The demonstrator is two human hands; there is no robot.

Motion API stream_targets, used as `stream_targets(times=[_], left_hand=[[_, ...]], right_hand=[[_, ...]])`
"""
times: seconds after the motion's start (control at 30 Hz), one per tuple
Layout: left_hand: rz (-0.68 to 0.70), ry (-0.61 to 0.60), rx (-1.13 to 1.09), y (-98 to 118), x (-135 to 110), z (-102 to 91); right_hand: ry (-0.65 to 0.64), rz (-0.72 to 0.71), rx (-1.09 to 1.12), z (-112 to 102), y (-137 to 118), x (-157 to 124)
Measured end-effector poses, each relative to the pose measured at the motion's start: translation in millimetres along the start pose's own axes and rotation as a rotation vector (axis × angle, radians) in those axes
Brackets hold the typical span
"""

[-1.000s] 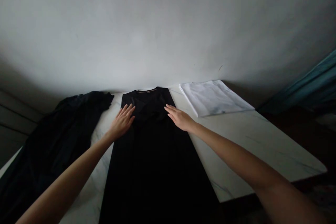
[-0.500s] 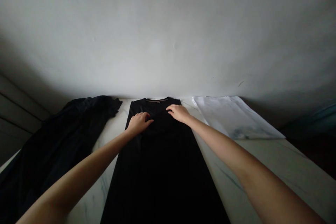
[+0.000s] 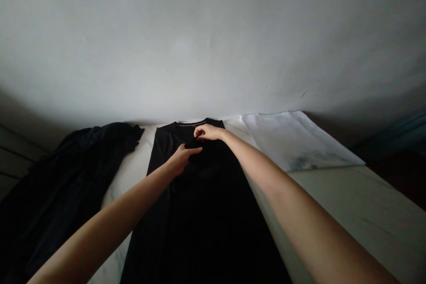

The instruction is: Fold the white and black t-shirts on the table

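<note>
A black shirt lies long and flat in front of me, its neckline at the far end by the wall. My right hand is just below the collar, fingers curled in a pinch on the dark cloth. Lower and to the left, my left hand rests on the shirt's chest area. Its thumb points right, apart from the forefinger; the other fingers are hard to make out against the black. Small creases show in the cloth by the left shoulder.
A crumpled dark garment lies on the left of the marbled white table. At the back right is a folded white garment with a grey-green print. A pale wall rises behind the table.
My right hand has moved left along the shirt below the collar and closed its fingers. My left hand has shifted slightly right and down, thumb out. The view has tilted a little.
</note>
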State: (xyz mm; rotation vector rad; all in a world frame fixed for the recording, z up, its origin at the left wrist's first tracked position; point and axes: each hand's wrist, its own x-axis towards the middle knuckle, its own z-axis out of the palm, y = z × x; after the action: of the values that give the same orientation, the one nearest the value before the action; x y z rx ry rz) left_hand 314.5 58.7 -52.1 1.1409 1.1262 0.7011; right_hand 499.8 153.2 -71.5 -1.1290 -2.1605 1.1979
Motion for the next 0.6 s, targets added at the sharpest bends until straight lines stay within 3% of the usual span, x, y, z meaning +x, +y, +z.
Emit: stream_targets(times=[0.07, 0.2, 0.4, 0.5, 0.6], left_hand=[[-0.028, -0.010, -0.074, -7, -12, 9.9], [-0.157, 0.047, 0.100, -15, -20, 20.0], [-0.206, 0.094, 0.412, -13, -22, -0.7], [-0.074, 0.130, 0.639, -6, -27, -17.7], [0.247, 0.157, 0.921, 4, -30, -21.2]], right_hand=[[0.071, -0.033, 0.070, 3, 7, -6], [0.253, -0.084, 0.064, 17, 21, -16], [0.537, -0.090, -0.081, 34, 23, -23], [0.687, -0.047, -0.242, 29, 17, -29], [0.824, 0.170, -0.521, 15, 16, -39]])
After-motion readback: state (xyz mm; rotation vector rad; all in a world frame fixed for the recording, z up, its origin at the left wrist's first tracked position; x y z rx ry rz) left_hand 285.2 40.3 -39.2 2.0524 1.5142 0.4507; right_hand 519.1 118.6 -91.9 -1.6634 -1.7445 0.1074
